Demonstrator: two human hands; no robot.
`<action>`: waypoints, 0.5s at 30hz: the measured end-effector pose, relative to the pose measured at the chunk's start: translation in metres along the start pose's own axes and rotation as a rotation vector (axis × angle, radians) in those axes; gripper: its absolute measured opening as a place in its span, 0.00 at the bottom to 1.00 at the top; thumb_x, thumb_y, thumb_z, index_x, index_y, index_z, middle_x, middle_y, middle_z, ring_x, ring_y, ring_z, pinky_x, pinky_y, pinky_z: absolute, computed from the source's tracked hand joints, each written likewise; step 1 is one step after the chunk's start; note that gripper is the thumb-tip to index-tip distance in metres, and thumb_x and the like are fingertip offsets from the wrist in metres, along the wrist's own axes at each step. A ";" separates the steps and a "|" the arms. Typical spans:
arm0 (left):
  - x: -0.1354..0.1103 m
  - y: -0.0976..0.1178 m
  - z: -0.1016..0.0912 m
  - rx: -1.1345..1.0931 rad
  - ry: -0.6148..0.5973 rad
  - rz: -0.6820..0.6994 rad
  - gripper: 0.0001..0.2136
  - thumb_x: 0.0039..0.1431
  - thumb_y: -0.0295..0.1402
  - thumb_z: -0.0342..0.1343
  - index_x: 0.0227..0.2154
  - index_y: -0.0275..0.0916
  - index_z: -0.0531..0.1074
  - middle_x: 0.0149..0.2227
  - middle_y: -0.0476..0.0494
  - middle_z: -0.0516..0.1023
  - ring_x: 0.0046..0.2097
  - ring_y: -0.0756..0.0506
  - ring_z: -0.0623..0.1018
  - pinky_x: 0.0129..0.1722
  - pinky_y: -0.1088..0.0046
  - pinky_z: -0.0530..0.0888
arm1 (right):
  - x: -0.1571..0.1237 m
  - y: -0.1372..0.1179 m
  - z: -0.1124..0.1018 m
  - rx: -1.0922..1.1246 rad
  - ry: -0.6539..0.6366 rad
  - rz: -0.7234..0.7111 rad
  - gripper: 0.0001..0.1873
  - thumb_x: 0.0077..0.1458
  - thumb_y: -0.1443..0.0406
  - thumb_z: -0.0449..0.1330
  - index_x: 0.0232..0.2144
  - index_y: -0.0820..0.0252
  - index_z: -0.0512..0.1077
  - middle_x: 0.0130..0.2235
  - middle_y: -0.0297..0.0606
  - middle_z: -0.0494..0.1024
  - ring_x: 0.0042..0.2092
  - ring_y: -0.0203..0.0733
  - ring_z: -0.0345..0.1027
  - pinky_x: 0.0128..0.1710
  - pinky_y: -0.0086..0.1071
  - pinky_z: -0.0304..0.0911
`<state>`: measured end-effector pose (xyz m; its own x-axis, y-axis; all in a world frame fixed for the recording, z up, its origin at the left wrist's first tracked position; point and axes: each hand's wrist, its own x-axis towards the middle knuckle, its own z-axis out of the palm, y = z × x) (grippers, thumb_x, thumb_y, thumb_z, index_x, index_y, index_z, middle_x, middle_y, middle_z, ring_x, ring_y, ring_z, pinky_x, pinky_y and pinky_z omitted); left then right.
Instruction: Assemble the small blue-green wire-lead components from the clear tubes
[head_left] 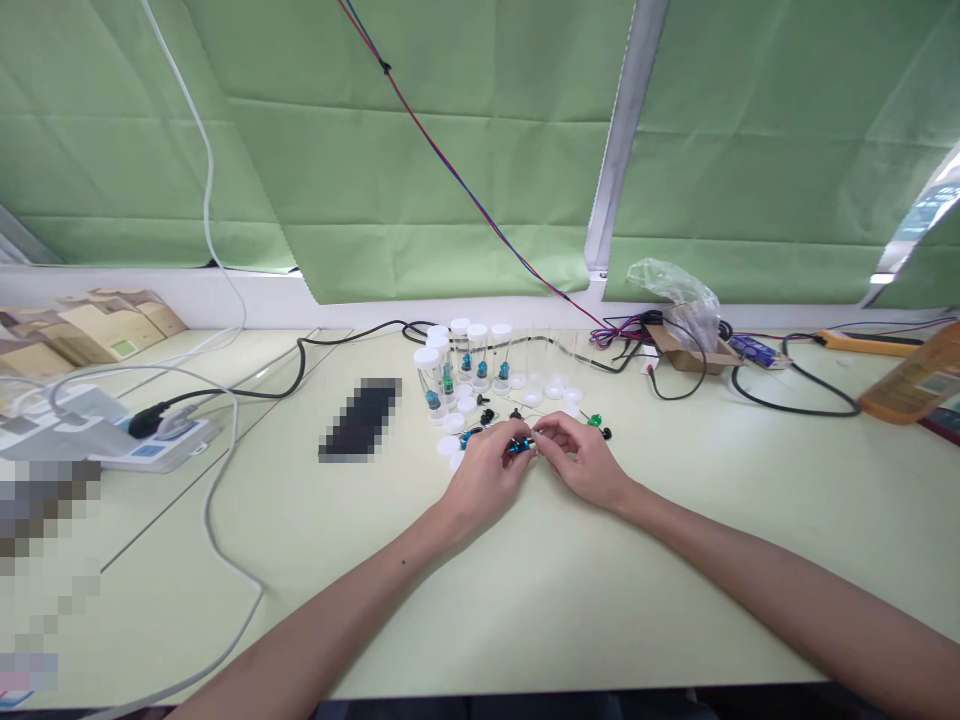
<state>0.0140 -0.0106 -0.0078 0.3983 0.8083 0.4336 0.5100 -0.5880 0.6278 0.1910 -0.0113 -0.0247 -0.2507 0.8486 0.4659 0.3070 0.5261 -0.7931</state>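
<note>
My left hand (486,472) is closed around a small shiny blue part (519,446) with dark and silvery bits, too small to name. Against its right end, my right hand (583,466) is pinched; what lies between those fingertips is too small to make out. Just behind the hands stand several clear tubes (478,360) with white caps, some containing blue or green pieces with thin stems. White round caps (454,423), a green piece (595,420) and small black pieces (607,433) lie loose around my fingers. Several uncapped clear tubes (537,352) stand farther back.
A dark pixelated rectangle (361,420) lies left of the tubes. Farther left are a white power strip (161,450) and trailing cables. A cardboard box (690,350) with a plastic bag sits back right, near an orange bottle (915,380). Green blinds hang behind.
</note>
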 end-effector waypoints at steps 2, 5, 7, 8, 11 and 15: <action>0.000 -0.001 0.000 -0.006 0.006 0.005 0.06 0.59 0.27 0.53 0.37 0.40 0.72 0.35 0.46 0.78 0.35 0.47 0.75 0.35 0.70 0.69 | 0.000 0.000 0.000 0.004 -0.008 0.006 0.10 0.62 0.58 0.55 0.40 0.58 0.70 0.32 0.37 0.75 0.31 0.38 0.69 0.30 0.31 0.65; 0.000 -0.001 0.001 -0.004 0.003 0.012 0.05 0.59 0.28 0.53 0.37 0.40 0.72 0.35 0.46 0.78 0.35 0.47 0.75 0.34 0.71 0.69 | 0.000 0.002 0.000 0.007 -0.013 0.020 0.10 0.62 0.58 0.54 0.39 0.58 0.70 0.31 0.37 0.75 0.29 0.38 0.68 0.29 0.31 0.65; 0.000 -0.001 0.001 -0.002 -0.001 0.013 0.05 0.60 0.29 0.53 0.37 0.40 0.72 0.35 0.45 0.78 0.35 0.46 0.75 0.35 0.70 0.69 | 0.000 0.004 0.000 0.003 -0.008 0.023 0.10 0.63 0.58 0.54 0.38 0.58 0.70 0.30 0.36 0.74 0.29 0.38 0.68 0.29 0.31 0.64; 0.000 -0.001 0.001 -0.003 -0.003 0.015 0.04 0.60 0.29 0.53 0.37 0.40 0.72 0.35 0.45 0.78 0.35 0.46 0.75 0.35 0.70 0.69 | 0.001 0.004 0.001 -0.002 -0.004 0.022 0.11 0.62 0.57 0.55 0.38 0.58 0.70 0.30 0.35 0.74 0.29 0.38 0.68 0.29 0.31 0.64; 0.000 0.000 0.001 -0.005 -0.010 0.024 0.04 0.60 0.29 0.53 0.36 0.40 0.72 0.34 0.45 0.78 0.35 0.46 0.75 0.35 0.70 0.69 | 0.001 0.006 0.001 -0.026 0.012 0.021 0.11 0.62 0.56 0.55 0.36 0.58 0.70 0.29 0.35 0.74 0.30 0.38 0.67 0.30 0.31 0.63; -0.001 0.001 0.001 -0.010 -0.015 0.036 0.05 0.60 0.28 0.52 0.36 0.40 0.72 0.34 0.45 0.77 0.35 0.46 0.74 0.36 0.69 0.69 | 0.001 0.006 0.001 -0.072 0.020 0.022 0.14 0.63 0.55 0.54 0.33 0.58 0.70 0.28 0.34 0.73 0.29 0.37 0.66 0.28 0.30 0.62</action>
<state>0.0149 -0.0117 -0.0083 0.4276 0.7859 0.4467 0.4872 -0.6166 0.6184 0.1921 -0.0072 -0.0292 -0.2248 0.8608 0.4566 0.3776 0.5090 -0.7735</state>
